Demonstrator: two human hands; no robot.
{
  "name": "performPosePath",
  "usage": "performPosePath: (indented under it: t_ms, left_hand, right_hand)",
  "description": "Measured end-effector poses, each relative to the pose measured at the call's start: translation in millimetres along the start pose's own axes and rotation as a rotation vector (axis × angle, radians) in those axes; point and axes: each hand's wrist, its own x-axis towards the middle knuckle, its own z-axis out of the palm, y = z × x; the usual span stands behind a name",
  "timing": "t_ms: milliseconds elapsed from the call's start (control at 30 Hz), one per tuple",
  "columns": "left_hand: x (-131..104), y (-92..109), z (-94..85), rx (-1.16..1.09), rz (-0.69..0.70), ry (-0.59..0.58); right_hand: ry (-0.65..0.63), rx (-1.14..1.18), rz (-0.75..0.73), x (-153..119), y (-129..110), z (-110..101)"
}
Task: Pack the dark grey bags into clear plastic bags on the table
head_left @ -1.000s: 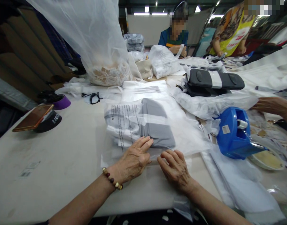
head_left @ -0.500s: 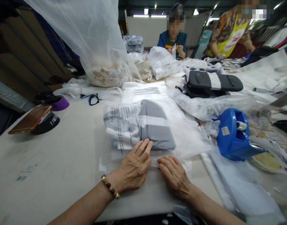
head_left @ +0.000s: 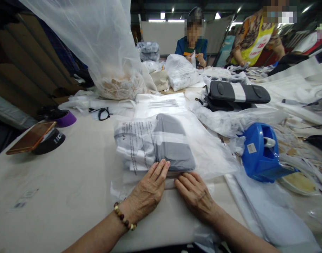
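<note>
A clear plastic bag [head_left: 136,146] printed with dark text lies in front of me, with dark padded cases [head_left: 173,151] inside, a white band around them. My left hand [head_left: 149,188], with a beaded bracelet at the wrist, rests on the bag's near edge. Its fingers are stretched out against the lower side of the cases. Close by on the right, my right hand [head_left: 195,195] has curled fingers closed on the bag's near edge, tips partly hidden. Beneath the filled bag, more flat plastic bags [head_left: 163,103] are spread over the table.
A blue tape dispenser [head_left: 259,153] stands at right, below black cases [head_left: 238,93] with a white band. At left are a phone [head_left: 31,137] on a black roll and a purple ring [head_left: 67,118]. A big translucent sack [head_left: 110,52] hangs behind. Two people work across the table.
My right hand has moved slightly up against the cases' near side. My left hand stays on the bag's edge. The whole view has shifted a little.
</note>
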Motion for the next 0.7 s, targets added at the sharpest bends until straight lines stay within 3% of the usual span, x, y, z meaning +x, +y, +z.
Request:
performPosePath:
  t_ms: [300, 567, 700]
  left_hand:
    - [-3, -9, 1.3, -0.074, 0.010, 0.011]
    - [-3, -28, -9.1, -0.420, 0.033, -0.019]
    - [-2, -31, -12.3, -0.408, 0.063, -0.024]
  right_hand:
    - [0.056, 0.147, -0.005, -2, 6, -1]
    - [-0.017, 0.113, 0.036, -3, 14, -2]
    - [-0.039, 0.082, 0.019, -3, 14, -3]
